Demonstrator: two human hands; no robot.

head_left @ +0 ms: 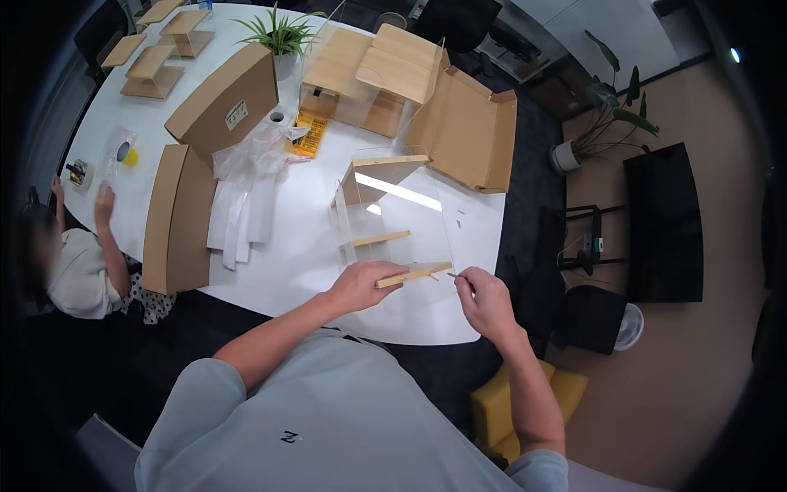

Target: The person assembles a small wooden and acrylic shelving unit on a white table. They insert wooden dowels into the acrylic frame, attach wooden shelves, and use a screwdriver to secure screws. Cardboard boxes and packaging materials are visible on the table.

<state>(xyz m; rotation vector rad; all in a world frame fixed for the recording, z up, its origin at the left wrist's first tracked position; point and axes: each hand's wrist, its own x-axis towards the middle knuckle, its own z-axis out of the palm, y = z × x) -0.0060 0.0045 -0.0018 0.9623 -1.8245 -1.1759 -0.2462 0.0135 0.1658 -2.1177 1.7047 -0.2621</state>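
A partly transparent shelf unit stands on the white table in front of me, with clear panels (422, 215) and pale wooden boards. My left hand (365, 285) is closed round the left end of the nearest wooden board (426, 271). At that board's right end, my right hand (487, 303) pinches a thin metal piece (453, 275), too small to tell whether it is a hex key or a screw. Farther back in the unit are a middle wooden strip (381, 239) and a far wooden board (389, 170). A few tiny loose parts (460, 220) lie right of the clear panel.
Open cardboard boxes (463, 123) stand at the back right and left. Crumpled plastic wrap (246, 180), a yellow packet (309, 134) and a potted plant (283, 41) lie beyond. An assembled wooden stand (381, 70) is at the back. Another person (86, 271) sits at left.
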